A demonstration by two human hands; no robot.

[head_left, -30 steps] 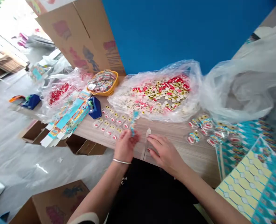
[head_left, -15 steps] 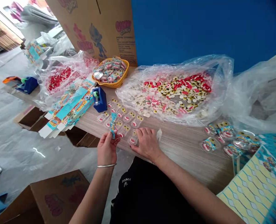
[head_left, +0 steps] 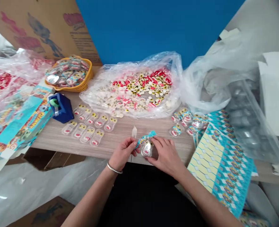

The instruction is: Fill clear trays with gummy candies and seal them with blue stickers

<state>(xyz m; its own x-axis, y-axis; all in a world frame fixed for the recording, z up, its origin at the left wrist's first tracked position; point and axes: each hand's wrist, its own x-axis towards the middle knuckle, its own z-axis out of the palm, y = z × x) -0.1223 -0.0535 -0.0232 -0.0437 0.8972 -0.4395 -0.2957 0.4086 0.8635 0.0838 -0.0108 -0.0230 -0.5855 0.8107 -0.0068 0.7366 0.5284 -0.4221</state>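
Left hand (head_left: 124, 153) pinches the blue label strip (head_left: 146, 137), its length slanting up-right over the clear candy capsule (head_left: 147, 148) that the right hand (head_left: 166, 154) grips, just beside it.

blue wall (head_left: 139, 28), wood-grain table (head_left: 120, 132), plastic-covered floor (head_left: 23, 186), daylight

Both hands have come together at the near edge of the tabletop (head_left: 120, 130). The right hand (head_left: 166, 154), which half a second ago rested on a clear blister pack at the end of the rows, now holds one such blister pack (head_left: 147, 148) away from the rows. The left hand (head_left: 124, 153) has carried its blue label strip (head_left: 145, 138) rightward, and the strip now lies across the top of that pack.
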